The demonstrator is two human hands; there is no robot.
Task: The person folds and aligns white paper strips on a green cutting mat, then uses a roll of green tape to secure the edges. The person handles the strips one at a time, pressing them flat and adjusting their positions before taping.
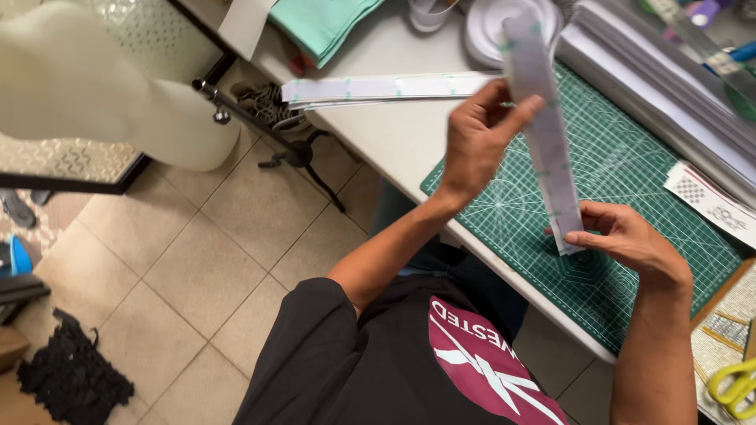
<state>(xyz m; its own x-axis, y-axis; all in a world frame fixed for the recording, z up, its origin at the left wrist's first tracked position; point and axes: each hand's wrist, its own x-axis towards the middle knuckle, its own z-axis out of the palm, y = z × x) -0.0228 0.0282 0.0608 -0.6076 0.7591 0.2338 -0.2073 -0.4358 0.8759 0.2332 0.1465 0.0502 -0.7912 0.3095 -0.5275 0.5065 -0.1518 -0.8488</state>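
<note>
A: Start at the far left. What's there?

B: A white dress form (94, 86) on a black stand (299, 153), over a beige tile floor (189, 267). A heap of black fabric (75, 378) lies on the tiles near the bottom corner.

A: Moving right onto the table (394, 134)?

B: A stack of long white strips (386, 86) lies flat near the table edge, long axis running left to right. Folded teal cloth (323, 24) sits behind it.

A: Left hand?

B: The left hand (476, 138) is raised above the table, forearm angled up from the lower left, wrist bent. Thumb and fingers pinch the upper part of a white strip (543, 134).

A: Orientation of that strip?

B: Long axis near vertical in view, leaning slightly; top end up toward a white roll (492, 27), bottom end down toward the person. It is held in the air over a green cutting mat (630, 173), with small teal marks along its edges.

A: Right hand?

B: The right hand (626, 240) is lower, forearm coming up from the bottom edge. Thumb and fingertips pinch the strip's bottom end, the other fingers curled.

A: Farther right?

B: Grey flat sheets (654, 75) stacked along the mat's far side, a small printed card (713, 201), and yellow-handled scissors (736, 386) at the bottom right corner.
</note>
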